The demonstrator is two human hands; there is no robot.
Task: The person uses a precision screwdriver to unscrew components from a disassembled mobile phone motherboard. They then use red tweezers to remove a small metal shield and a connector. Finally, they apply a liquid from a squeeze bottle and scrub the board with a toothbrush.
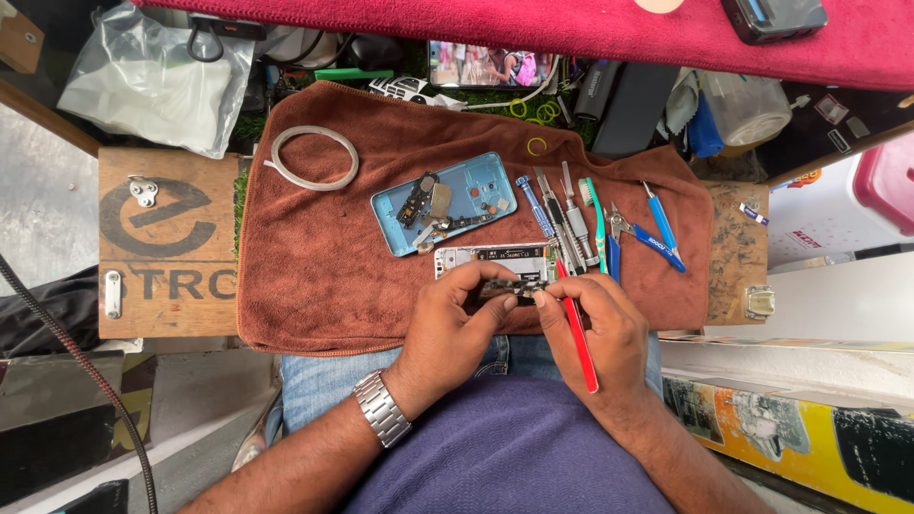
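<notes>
**Brown cloth bench: 2 hands on an opened phone**

Brown terry cloth [324, 276] covers the work surface, on which an opened phone body [490, 257] lies face up, near the person's lap.

- Left hand [447, 328]: fingers curled, thumb and fingertips pinched on a small dark part [505, 288] at the phone body's near edge. A steel watch [381, 409] sits on that wrist.
- Right hand [605, 328]: closed around a red tool [579, 343], held like a pen, its tip at the same small part. The 2 hands meet fingertip to fingertip.
- Light blue back cover [446, 202]: lies just beyond the phone body, inner side up, with loose metal pieces resting in it.
- Tool row [571, 224]: several slim drivers and tweezers side by side, right of the cover.
- Blue-handled pliers [640, 235]: right of the row.
- Clear tubing coil [312, 159]: upper left of the cloth.
- Wooden board [167, 243]: left of the cloth, with a dark painted mark.
</notes>
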